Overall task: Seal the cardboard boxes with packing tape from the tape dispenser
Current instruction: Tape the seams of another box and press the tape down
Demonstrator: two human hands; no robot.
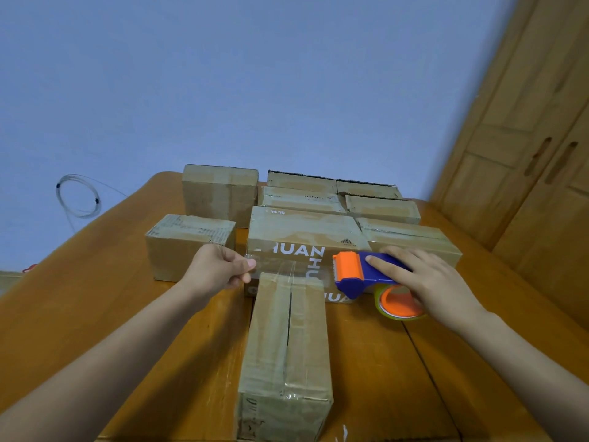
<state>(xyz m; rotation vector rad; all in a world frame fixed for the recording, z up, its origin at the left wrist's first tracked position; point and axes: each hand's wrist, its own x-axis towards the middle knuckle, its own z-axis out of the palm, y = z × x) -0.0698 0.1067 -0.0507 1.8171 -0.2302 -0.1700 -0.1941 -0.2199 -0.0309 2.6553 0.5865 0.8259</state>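
Note:
A long cardboard box (283, 352) lies in front of me on the wooden table, its top flaps meeting at a dark centre seam. My right hand (427, 282) grips a blue and orange tape dispenser (360, 275) just right of the box's far end. A strip of clear tape (287, 269) stretches from the dispenser leftward above that far end. My left hand (220, 269) pinches the strip's free end. Behind it stands a larger box (302, 237) printed with white letters.
Several more cardboard boxes (220, 193) crowd the back of the wooden table (382, 378). A coiled cable (78, 196) hangs on the blue wall at left. Wooden cabinet doors (541, 154) rise at right.

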